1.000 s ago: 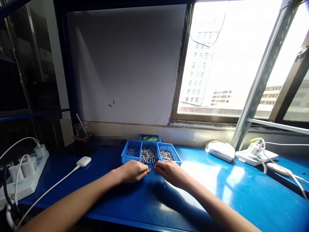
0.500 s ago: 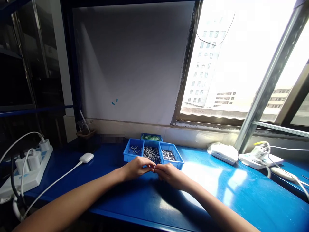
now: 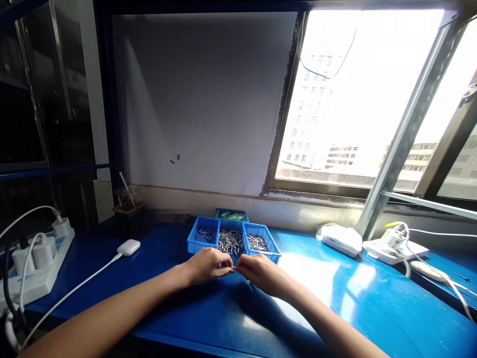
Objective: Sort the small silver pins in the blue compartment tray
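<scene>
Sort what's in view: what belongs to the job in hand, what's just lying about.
Seemingly in use:
small piece between left hand and right hand
metal pieces
left blue bin
right blue bin

Seemingly just lying about:
cup with straw
white case
left power strip

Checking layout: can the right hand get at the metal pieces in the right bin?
Likely yes: the right bin is open on top, just beyond the right hand, though that hand seems to pinch a small piece.
</scene>
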Action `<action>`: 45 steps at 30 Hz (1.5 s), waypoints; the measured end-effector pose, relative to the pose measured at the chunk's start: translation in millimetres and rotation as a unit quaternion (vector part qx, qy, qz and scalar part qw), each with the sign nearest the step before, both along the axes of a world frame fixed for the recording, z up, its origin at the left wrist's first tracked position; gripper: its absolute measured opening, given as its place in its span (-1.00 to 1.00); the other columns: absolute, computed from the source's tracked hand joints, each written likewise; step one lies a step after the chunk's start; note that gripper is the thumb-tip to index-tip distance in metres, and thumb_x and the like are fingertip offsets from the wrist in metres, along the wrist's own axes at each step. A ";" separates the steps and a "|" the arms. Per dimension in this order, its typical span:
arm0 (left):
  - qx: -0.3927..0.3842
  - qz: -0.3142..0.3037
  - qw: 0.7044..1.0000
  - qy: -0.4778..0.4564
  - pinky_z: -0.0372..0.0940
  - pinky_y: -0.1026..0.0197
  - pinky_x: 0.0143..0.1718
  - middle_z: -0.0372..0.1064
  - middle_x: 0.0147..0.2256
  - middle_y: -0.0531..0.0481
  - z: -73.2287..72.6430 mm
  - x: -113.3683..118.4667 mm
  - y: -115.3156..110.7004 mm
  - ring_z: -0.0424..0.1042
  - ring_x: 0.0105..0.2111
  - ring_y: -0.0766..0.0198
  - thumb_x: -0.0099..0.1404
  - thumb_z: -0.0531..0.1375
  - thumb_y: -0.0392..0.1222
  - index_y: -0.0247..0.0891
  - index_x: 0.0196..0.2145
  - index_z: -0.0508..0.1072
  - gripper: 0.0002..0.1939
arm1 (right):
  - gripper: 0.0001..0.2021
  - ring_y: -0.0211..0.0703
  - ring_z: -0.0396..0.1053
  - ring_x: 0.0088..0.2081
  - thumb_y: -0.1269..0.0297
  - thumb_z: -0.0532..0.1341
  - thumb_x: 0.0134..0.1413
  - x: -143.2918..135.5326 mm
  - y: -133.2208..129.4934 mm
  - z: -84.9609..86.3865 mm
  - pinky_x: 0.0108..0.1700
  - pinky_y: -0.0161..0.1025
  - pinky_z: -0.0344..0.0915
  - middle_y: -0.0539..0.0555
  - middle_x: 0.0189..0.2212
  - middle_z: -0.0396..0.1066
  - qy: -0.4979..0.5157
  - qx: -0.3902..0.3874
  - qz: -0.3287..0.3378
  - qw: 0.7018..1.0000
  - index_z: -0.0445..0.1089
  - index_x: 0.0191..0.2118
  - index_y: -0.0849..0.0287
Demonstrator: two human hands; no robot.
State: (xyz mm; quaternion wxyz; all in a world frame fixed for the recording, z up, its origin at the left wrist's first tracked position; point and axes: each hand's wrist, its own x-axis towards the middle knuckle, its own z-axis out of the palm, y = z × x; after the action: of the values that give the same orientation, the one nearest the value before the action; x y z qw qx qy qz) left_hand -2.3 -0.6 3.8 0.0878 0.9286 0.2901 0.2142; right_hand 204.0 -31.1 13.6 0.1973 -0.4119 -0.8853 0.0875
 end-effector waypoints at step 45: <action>0.139 -0.034 0.989 -0.029 0.25 0.32 -0.34 0.41 -0.38 -0.01 -2.7 -1.3 0.2 0.40 -0.39 0.29 0.40 0.02 -0.21 -0.28 -0.26 0.41 -0.81 | -0.78 -0.26 0.29 -0.51 0.32 0.05 0.24 -1.0 -1.1 -4.4 -0.46 -0.34 0.07 0.01 -0.52 0.40 -0.077 0.033 0.013 0.996 0.37 -0.38 0.18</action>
State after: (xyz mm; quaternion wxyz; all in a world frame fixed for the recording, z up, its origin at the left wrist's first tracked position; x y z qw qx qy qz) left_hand -3.7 -0.3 1.2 -0.0264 0.9344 0.2232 0.2764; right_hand 203.0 -32.3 9.2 0.1408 -0.3989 -0.9056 0.0290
